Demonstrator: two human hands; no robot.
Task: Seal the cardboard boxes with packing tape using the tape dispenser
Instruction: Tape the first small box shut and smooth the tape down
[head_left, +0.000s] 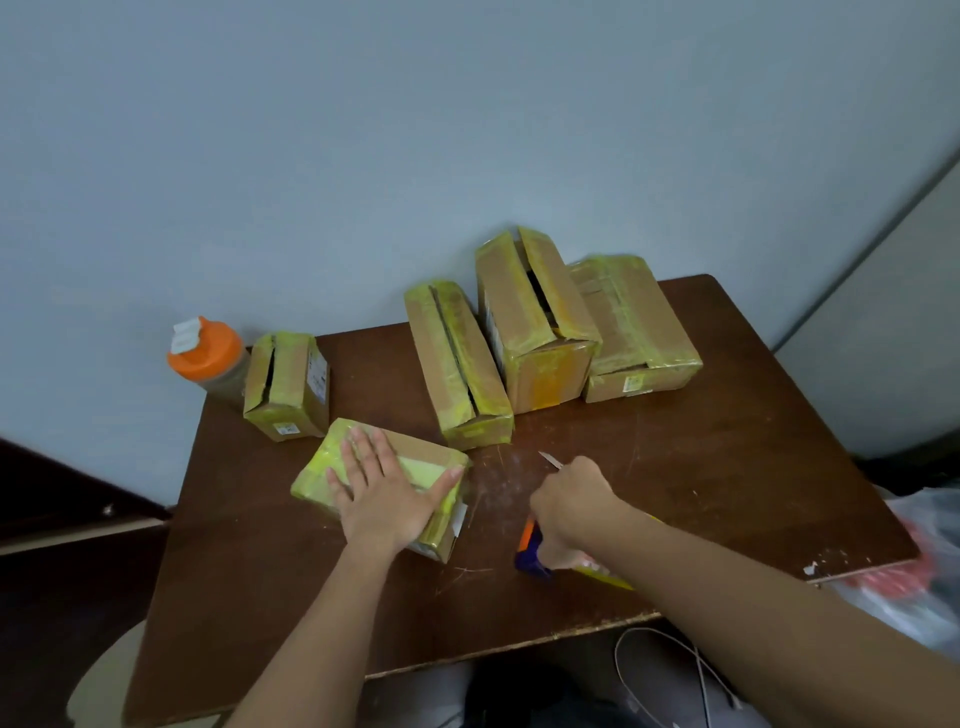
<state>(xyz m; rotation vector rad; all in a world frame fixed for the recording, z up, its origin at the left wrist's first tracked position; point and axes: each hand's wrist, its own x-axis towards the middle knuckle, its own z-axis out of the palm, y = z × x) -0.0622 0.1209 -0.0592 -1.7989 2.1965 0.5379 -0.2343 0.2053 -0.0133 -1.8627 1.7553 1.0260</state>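
Observation:
My left hand (384, 493) lies flat, fingers spread, on a small cardboard box (415, 449) wrapped in yellow tape near the table's front left. My right hand (569, 499) is curled round a cutter (548, 459); only its thin metal blade shows, pointing up-left toward the boxes. Just below that hand a blue and orange tape dispenser (529, 551) with a yellow part lies on the table, partly hidden by my wrist. Several more taped boxes stand behind: a small one (285, 387), a long one (457, 364), a tall one (535, 322) and a flat one (636, 322).
The brown wooden table (727, 467) stands against a pale wall. A bottle with an orange lid (208, 353) stands at its back left corner. A plastic bag (924, 566) lies off the right edge, and a white cable (675, 670) hangs below the front edge.

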